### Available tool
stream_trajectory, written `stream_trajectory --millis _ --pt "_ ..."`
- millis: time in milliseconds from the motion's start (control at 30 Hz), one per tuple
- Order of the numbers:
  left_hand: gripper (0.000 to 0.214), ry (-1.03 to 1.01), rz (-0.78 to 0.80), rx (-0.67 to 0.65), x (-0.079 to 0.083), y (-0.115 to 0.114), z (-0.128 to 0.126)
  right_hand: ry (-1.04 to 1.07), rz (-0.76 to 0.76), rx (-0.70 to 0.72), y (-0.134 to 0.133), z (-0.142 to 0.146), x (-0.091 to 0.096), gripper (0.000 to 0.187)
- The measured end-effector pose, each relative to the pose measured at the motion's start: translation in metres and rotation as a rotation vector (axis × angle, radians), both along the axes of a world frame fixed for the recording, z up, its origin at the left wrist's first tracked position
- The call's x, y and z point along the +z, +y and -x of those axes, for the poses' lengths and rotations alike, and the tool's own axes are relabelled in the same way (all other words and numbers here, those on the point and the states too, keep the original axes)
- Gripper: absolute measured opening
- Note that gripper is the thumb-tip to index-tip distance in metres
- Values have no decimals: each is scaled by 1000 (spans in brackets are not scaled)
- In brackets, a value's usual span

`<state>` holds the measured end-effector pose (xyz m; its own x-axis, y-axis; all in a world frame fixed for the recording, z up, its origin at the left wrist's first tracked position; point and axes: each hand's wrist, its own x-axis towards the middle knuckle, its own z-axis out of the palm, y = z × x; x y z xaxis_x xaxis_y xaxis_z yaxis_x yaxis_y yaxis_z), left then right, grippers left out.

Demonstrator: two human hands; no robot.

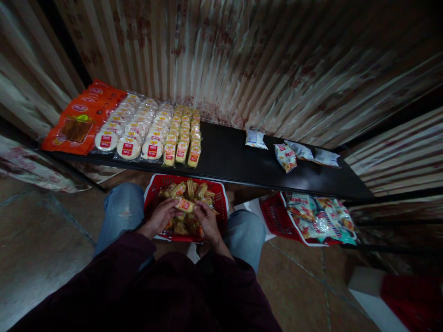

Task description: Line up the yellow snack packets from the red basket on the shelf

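A yellow wrapped snack (185,204) with a red and orange label lies crosswise between my two hands. My left hand (162,216) grips its left end, and my right hand (206,220) pinches its right end with the thumb on top. Both hands are above a red basket (221,196) with a white rim, which stands between my knees. Inside it are several similar wrapped snacks (200,189), partly hidden under my hands.
A black shelf (224,152) carries orange packets (74,127), round white packaged crackers (128,146), yellow wrapped snacks (182,150) in rows, and small bags (285,157) on the right. Another red basket (277,216) holds bagged snacks (318,216). A curtain (214,60) hangs behind.
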<state>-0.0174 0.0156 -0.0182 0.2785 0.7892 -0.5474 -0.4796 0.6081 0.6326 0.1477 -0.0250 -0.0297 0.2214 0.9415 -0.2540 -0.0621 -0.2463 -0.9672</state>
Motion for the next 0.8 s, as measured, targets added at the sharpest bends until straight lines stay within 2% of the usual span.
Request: stream_trajectory --millis 233,467,600,800 --pt "41 69 -65 -153 1 -5 -2 -11 54 83 -2 3 7 36" --pt "42 60 -93 -100 1 -3 -3 23 70 67 -2 3 5 27" --pt "40 101 -105 -101 1 -3 -3 27 51 108 -3 3 6 26" --pt "45 180 -42 -15 -1 -4 -5 96 86 178 -4 6 11 28"
